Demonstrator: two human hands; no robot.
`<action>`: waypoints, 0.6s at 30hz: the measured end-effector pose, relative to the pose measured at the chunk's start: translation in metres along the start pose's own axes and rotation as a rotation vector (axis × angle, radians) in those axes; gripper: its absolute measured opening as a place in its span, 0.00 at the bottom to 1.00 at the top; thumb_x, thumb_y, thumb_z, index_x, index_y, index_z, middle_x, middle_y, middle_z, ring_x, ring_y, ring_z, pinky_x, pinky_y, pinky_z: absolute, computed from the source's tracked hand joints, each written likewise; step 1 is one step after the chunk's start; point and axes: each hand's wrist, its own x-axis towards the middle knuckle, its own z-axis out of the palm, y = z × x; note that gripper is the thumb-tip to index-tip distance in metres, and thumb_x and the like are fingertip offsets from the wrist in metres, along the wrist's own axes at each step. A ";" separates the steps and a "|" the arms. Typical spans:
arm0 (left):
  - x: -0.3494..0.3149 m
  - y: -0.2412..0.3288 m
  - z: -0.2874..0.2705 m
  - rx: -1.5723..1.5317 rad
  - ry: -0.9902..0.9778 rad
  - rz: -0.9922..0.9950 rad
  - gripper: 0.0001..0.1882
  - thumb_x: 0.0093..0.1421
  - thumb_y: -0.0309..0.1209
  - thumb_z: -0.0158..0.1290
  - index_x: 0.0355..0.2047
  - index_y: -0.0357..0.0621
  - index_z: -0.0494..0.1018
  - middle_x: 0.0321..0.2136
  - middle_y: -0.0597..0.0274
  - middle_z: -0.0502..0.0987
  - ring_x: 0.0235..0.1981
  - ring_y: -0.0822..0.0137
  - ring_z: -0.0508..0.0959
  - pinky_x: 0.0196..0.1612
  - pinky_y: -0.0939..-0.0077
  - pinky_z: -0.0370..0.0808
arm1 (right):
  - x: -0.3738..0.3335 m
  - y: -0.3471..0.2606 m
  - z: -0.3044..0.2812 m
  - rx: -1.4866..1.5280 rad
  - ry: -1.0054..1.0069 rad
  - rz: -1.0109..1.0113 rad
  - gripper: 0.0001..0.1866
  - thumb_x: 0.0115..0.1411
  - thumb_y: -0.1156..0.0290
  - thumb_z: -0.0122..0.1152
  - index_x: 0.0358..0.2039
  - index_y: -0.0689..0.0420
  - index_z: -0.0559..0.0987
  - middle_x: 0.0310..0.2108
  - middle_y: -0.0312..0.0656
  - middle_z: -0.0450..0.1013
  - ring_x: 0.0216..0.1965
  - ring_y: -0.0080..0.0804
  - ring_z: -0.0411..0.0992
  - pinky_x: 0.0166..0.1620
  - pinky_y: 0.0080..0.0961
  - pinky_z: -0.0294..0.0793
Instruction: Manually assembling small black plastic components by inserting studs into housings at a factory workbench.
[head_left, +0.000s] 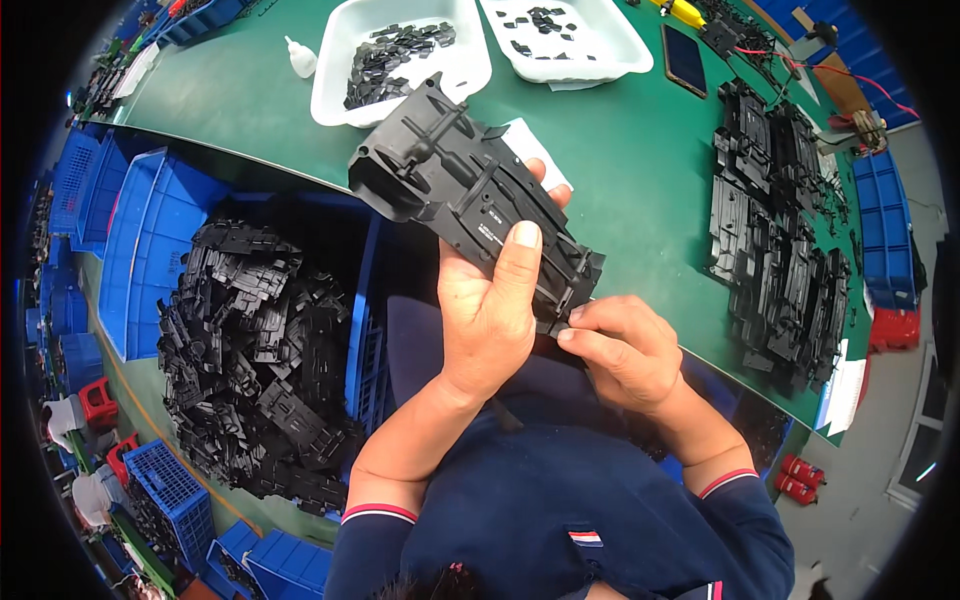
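Left hand [488, 310] grasping long, ribbed, matte black plastic part [472, 200]; right hand [632, 355] pinching its lower corner

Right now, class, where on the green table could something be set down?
Bare green table lies left of the small white bottle, and between the white paper and the stacked black parts. The table's right end is crowded with those stacks.

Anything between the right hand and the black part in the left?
Nothing visible. The right hand has its fingertips at the near end of the black plastic part. The left hand grips it farther up, thumb over its face, clear of them. Whether they pinch something small is unclear.
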 end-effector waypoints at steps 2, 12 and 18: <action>-0.001 0.002 0.001 0.012 -0.016 -0.009 0.22 0.66 0.22 0.41 0.60 0.37 0.53 0.56 0.48 0.66 0.55 0.59 0.71 0.57 0.67 0.68 | 0.000 0.000 0.000 -0.001 -0.002 0.000 0.17 0.38 0.86 0.62 0.32 0.60 0.80 0.30 0.43 0.73 0.27 0.36 0.74 0.29 0.26 0.76; -0.002 -0.001 0.004 0.052 -0.020 0.038 0.22 0.66 0.21 0.42 0.59 0.38 0.54 0.56 0.49 0.66 0.55 0.60 0.71 0.57 0.67 0.68 | 0.002 -0.001 0.000 -0.012 -0.005 0.065 0.15 0.37 0.86 0.62 0.30 0.60 0.80 0.27 0.42 0.72 0.26 0.35 0.73 0.26 0.26 0.74; 0.000 -0.003 0.001 0.030 -0.005 -0.008 0.22 0.66 0.21 0.42 0.59 0.38 0.54 0.55 0.50 0.66 0.55 0.60 0.71 0.57 0.67 0.68 | 0.002 0.000 -0.002 0.039 -0.023 0.125 0.15 0.37 0.87 0.63 0.29 0.60 0.81 0.27 0.41 0.72 0.25 0.34 0.73 0.26 0.25 0.72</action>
